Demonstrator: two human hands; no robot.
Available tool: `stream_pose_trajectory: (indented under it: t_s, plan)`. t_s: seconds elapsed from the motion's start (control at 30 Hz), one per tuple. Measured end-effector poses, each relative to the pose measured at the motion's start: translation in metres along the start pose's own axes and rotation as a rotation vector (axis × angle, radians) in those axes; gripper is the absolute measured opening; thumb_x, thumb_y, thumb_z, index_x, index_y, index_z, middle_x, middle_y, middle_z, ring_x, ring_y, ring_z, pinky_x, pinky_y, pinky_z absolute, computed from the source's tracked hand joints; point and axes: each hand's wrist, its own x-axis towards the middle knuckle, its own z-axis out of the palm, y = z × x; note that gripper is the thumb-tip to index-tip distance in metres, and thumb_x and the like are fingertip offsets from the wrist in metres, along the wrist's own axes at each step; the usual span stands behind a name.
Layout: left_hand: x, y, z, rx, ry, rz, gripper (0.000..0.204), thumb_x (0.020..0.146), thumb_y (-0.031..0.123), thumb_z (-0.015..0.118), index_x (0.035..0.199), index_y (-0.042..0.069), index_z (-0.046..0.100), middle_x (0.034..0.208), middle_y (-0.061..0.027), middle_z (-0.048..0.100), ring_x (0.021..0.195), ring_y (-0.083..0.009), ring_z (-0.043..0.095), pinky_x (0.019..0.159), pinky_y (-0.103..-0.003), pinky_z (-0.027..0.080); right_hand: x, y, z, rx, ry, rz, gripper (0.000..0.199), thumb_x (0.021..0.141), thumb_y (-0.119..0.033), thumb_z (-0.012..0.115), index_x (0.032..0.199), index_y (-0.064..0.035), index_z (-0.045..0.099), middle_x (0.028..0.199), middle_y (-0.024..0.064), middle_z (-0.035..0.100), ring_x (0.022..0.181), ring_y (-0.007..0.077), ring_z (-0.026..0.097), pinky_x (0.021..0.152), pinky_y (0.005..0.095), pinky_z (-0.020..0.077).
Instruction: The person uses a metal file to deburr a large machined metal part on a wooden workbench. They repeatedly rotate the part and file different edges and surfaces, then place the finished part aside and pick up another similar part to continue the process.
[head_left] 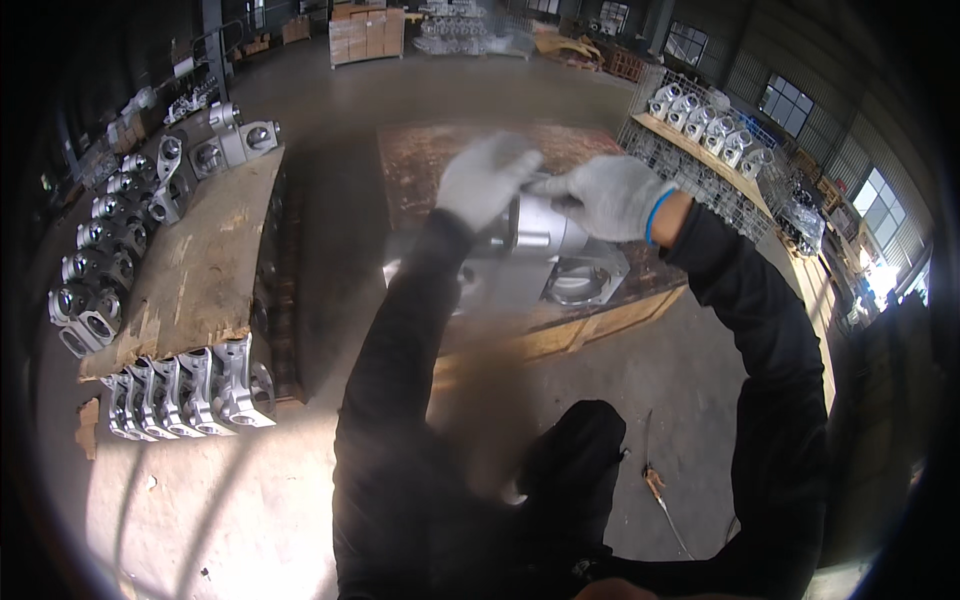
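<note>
Casting (545, 255), a silver-grey metal housing with a round bore at its lower right end, sits between both gloved hands at chest height, above the near edge of a low wooden pallet (600, 320). Its long axis runs from upper left to lower right in the head view: the narrower neck end lies under the hands, and the wider flanged end with the bore points down and to the right, toward the pallet edge. Motion blur softens the lower left part of the casting, so its outline there cannot be read exactly.

Left hand (485, 180), in a pale knitted glove, is closed over the upper left end of the casting, fingers curled down around it. Right hand (612, 197), in a matching glove with a blue cuff band, is wrapped over the top of the neck just beside the left hand; fingertips of the two hands nearly meet. Both hands are equally near the part; neither covers the bore end.

Outward from the hands: a worn board (200, 270) to the left carries similar castings along its far and left edges, and a further row of castings (190, 390) stands below its near edge. To the upper right, a wire-mesh rack (690, 165) holds more of the same parts. The floor (250, 500) is bare concrete.
</note>
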Motion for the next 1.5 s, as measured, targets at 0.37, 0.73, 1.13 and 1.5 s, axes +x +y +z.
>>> stream_pose_trajectory:
  t_s: [0.37, 0.73, 1.13, 1.5]
  plan:
    - [0.042, -0.052, -0.007, -0.126, -0.314, 0.02, 0.03, 0.089, 0.021, 0.082, 0.114, 0.004, 0.083, 0.103, -0.0169, 0.082, 0.089, -0.026, 0.078, 0.085, -0.037, 0.06, -0.03, -0.011, 0.006, 0.087, 0.157, -0.071, 0.04, 0.104, -0.034, 0.066, 0.144, -0.0338, 0.069, 0.074, 0.0124, 0.072, 0.064, 0.0299, 0.073, 0.066, 0.045, 0.059]
    - [-0.036, -0.05, -0.035, -0.07, 0.461, -0.089, 0.033, 0.102, 0.03, 0.073, 0.114, -0.001, 0.076, 0.104, -0.017, 0.08, 0.094, -0.0244, 0.077, 0.085, -0.037, 0.059, -0.025, -0.008, 0.018, -0.347, 0.06, 0.121, 0.039, 0.105, -0.033, 0.064, 0.143, -0.0343, 0.071, 0.065, 0.0062, 0.064, 0.053, 0.0192, 0.065, 0.05, 0.0387, 0.0507]
    - [-0.078, -0.062, 0.096, -0.041, 0.273, 0.008, 0.041, 0.114, 0.04, 0.048, 0.128, 0.004, 0.065, 0.109, -0.0304, 0.073, 0.105, -0.0514, 0.069, 0.093, -0.057, 0.052, -0.011, -0.004, 0.026, -0.537, 0.236, -0.035, 0.043, 0.111, -0.027, 0.051, 0.151, -0.0373, 0.063, 0.056, -0.0023, 0.048, 0.041, 0.0137, 0.048, 0.039, 0.0331, 0.0391]
    - [-0.078, -0.067, 0.096, -0.019, 0.221, 0.02, 0.039, 0.113, 0.038, 0.049, 0.125, 0.005, 0.067, 0.104, -0.0282, 0.075, 0.102, -0.0493, 0.071, 0.091, -0.056, 0.054, 0.02, -0.016, -0.009, -0.162, 0.094, -0.044, 0.04, 0.099, -0.023, 0.069, 0.138, -0.0277, 0.075, 0.083, 0.0099, 0.077, 0.074, 0.0268, 0.076, 0.069, 0.0412, 0.0597]
